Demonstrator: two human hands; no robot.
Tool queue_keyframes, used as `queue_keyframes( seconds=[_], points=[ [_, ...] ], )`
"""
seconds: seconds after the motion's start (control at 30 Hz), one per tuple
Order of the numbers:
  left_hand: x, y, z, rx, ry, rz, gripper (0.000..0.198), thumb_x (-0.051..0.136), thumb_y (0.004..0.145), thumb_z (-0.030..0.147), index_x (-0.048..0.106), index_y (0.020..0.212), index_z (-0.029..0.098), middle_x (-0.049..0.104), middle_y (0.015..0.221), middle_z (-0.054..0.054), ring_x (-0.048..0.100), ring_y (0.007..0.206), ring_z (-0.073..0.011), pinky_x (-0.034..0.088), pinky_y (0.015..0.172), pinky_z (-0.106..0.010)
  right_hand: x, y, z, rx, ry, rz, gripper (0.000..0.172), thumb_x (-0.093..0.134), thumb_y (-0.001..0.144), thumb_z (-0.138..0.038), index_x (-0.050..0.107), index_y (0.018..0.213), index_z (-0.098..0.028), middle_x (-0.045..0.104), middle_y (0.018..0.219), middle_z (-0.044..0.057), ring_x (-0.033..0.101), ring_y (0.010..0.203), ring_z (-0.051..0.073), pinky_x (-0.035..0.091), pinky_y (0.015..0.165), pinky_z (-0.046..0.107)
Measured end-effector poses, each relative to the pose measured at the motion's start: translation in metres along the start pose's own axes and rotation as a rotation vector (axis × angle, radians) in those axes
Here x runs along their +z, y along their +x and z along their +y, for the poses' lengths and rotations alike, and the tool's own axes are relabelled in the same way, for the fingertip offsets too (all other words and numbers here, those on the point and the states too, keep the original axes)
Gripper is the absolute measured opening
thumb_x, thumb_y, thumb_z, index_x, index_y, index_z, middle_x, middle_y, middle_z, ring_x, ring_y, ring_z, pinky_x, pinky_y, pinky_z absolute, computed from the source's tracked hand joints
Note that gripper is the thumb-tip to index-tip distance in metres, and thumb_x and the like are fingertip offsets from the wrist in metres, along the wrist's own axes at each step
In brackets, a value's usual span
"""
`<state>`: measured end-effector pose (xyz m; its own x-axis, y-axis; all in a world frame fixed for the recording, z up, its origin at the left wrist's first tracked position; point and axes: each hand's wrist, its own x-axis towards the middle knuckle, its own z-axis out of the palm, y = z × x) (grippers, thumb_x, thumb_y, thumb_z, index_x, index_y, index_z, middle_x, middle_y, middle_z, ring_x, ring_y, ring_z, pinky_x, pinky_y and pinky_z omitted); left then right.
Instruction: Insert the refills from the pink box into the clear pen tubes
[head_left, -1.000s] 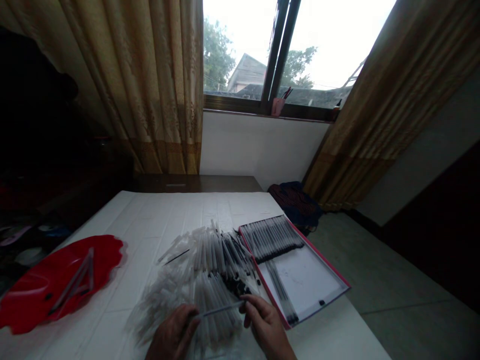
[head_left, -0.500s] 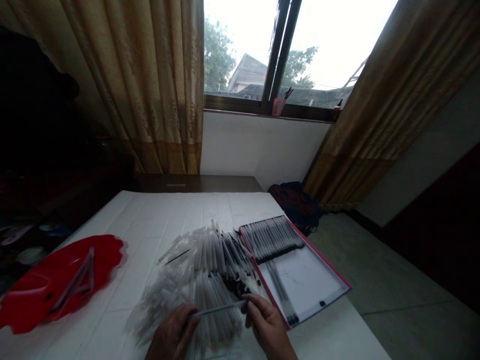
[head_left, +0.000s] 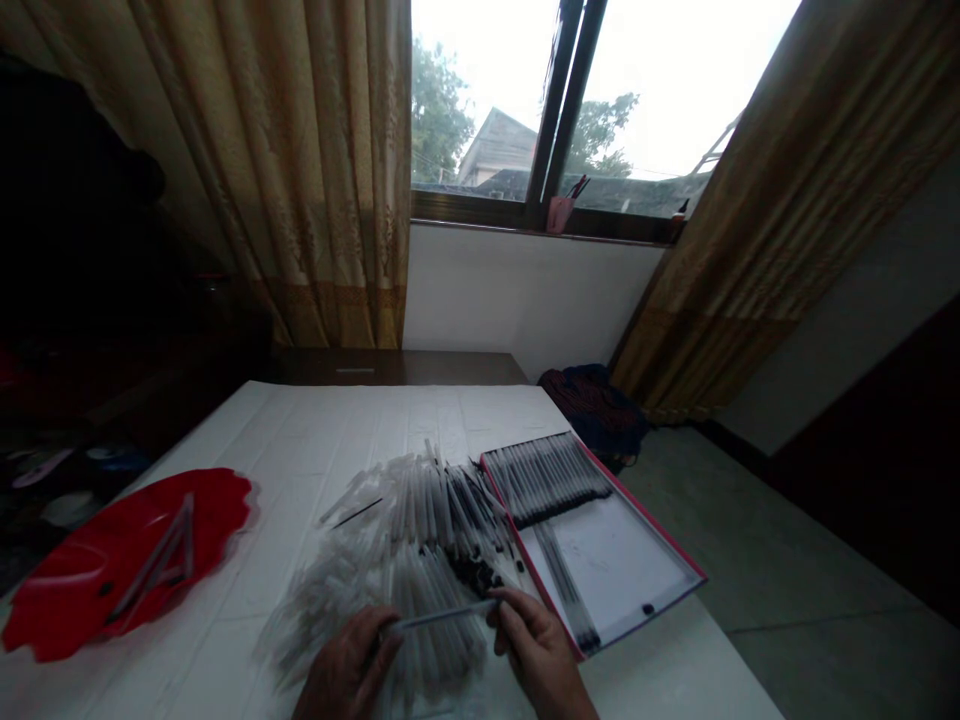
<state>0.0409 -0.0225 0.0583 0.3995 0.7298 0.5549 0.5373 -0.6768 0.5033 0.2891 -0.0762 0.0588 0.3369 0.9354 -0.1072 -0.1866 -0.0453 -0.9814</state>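
A thin clear pen [head_left: 442,614] lies nearly level between my two hands over the pile. My left hand [head_left: 349,665] pinches its left end, and the fingers of my right hand [head_left: 536,645] close around its right end. Beneath them spread clear pen tubes [head_left: 307,610], with more tubes and dark refills [head_left: 461,500] behind. Small black caps [head_left: 474,572] are heaped left of the box. To the right, a shallow red-edged box [head_left: 641,500] holds a row of black-ended pens [head_left: 547,475] at its far end and a few more [head_left: 562,585] along its left side.
A scalloped red plate [head_left: 60,570] with a few clear tubes sits on the white table [head_left: 360,415] at left. One loose black cap [head_left: 648,609] lies in the box's near corner. Dark cloth [head_left: 596,405] is heaped beyond the table's right edge, below the curtain.
Both hands keep hold of the pen in almost the same place. The whole view has shifted very slightly; nothing else has visibly moved.
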Motion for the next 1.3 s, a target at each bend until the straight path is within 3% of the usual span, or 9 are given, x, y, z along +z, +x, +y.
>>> queue_keyframes(
  seconds=[0.17, 0.37, 0.57, 0.83, 1.07, 1.3],
  points=[
    [0.001, -0.003, -0.001, -0.031, -0.015, -0.038, 0.030, 0.050, 0.092, 0.048, 0.056, 0.113, 0.028, 0.074, 0.089, 0.002, 0.072, 0.071, -0.0115, 0.058, 0.065, -0.016, 0.000, 0.000, 0.002, 0.008, 0.002, 0.004, 0.045, 0.073, 0.066, -0.059, 0.076, 0.086, -0.018, 0.067, 0.063, 0.004, 0.055, 0.048, 0.013, 0.041, 0.044, 0.023],
    [-0.001, 0.003, 0.005, 0.005, -0.026, 0.001, 0.024, 0.046, 0.094, 0.047, 0.060, 0.098, 0.028, 0.074, 0.082, 0.003, 0.072, 0.072, -0.0111, 0.057, 0.065, -0.015, 0.001, 0.000, -0.001, 0.009, 0.016, 0.010, 0.047, 0.074, 0.065, -0.060, 0.077, 0.085, -0.017, 0.067, 0.062, 0.003, 0.053, 0.047, 0.012, 0.043, 0.049, 0.024],
    [-0.003, 0.004, 0.007, -0.004, -0.042, -0.018, 0.027, 0.049, 0.093, 0.047, 0.056, 0.112, 0.029, 0.074, 0.088, 0.004, 0.072, 0.072, -0.0102, 0.057, 0.065, -0.014, 0.001, 0.000, 0.001, 0.019, 0.040, -0.003, 0.047, 0.075, 0.065, -0.059, 0.077, 0.085, -0.017, 0.065, 0.061, 0.003, 0.052, 0.047, 0.011, 0.040, 0.045, 0.022],
    [-0.003, 0.006, 0.010, 0.035, -0.035, -0.008, 0.024, 0.043, 0.096, 0.043, 0.062, 0.097, 0.028, 0.074, 0.084, 0.004, 0.072, 0.075, -0.0113, 0.056, 0.069, -0.015, -0.003, 0.002, 0.003, 0.072, 0.158, 0.042, 0.044, 0.081, 0.059, -0.055, 0.078, 0.083, -0.019, 0.067, 0.061, 0.003, 0.054, 0.049, 0.011, 0.041, 0.047, 0.022],
    [-0.001, 0.002, 0.003, -0.163, -0.118, -0.158, 0.041, 0.035, 0.097, 0.045, 0.061, 0.074, 0.025, 0.066, 0.066, 0.002, 0.066, 0.061, -0.0118, 0.054, 0.060, -0.018, -0.002, 0.001, -0.001, 0.143, 0.299, 0.184, 0.045, 0.087, 0.051, -0.051, 0.077, 0.081, -0.020, 0.068, 0.062, 0.001, 0.055, 0.051, 0.010, 0.047, 0.053, 0.021],
    [0.001, -0.002, -0.002, -0.246, -0.187, -0.150, 0.038, 0.039, 0.095, 0.050, 0.066, 0.081, 0.025, 0.068, 0.071, 0.001, 0.066, 0.065, -0.0132, 0.054, 0.061, -0.020, 0.003, 0.005, 0.004, 0.116, 0.193, 0.192, 0.048, 0.085, 0.053, -0.050, 0.077, 0.089, -0.019, 0.074, 0.074, 0.005, 0.059, 0.055, 0.014, 0.049, 0.051, 0.024]
  ],
)
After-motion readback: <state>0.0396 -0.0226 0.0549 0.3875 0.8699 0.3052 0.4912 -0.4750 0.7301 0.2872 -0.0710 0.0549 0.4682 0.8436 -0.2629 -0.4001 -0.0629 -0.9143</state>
